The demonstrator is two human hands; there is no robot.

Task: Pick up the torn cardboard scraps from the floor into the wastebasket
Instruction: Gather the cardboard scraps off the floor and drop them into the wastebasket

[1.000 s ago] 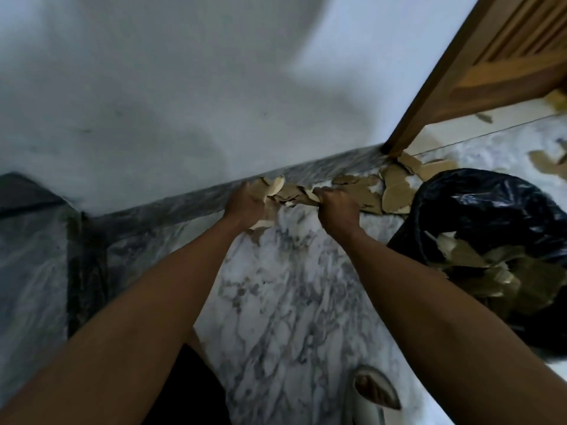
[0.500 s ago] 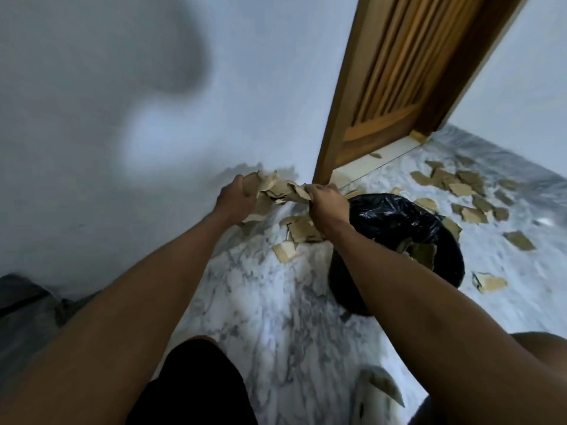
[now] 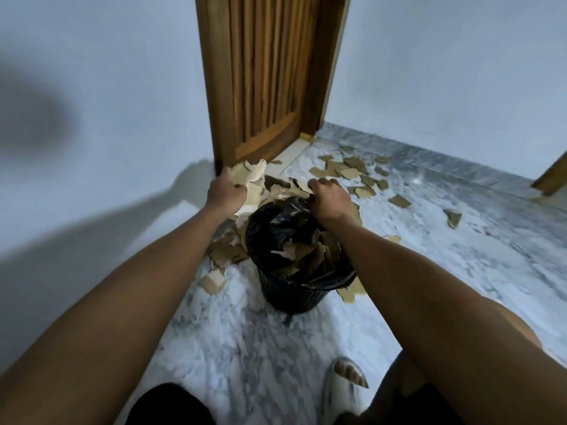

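A bunch of torn brown cardboard scraps (image 3: 270,187) hangs between my two hands, just above the far rim of the wastebasket (image 3: 291,297). My left hand (image 3: 225,191) grips the bunch's left end, and my right hand (image 3: 329,199) grips its right end over the basket's black liner. The black basket stands on the marble floor and holds several scraps (image 3: 302,253). Loose scraps (image 3: 224,256) lie on the floor left of the basket, and more scraps (image 3: 352,173) lie scattered beyond it toward the door.
A wooden door (image 3: 267,75) stands open at the back, with white walls on both sides. A dark marble skirting (image 3: 445,161) runs along the right wall. My sandalled foot (image 3: 348,378) is at the bottom, near the basket.
Both hands have lifted the bunch of scraps from the floor by the wall and carried it right, over the basket. The view has swung toward the door.
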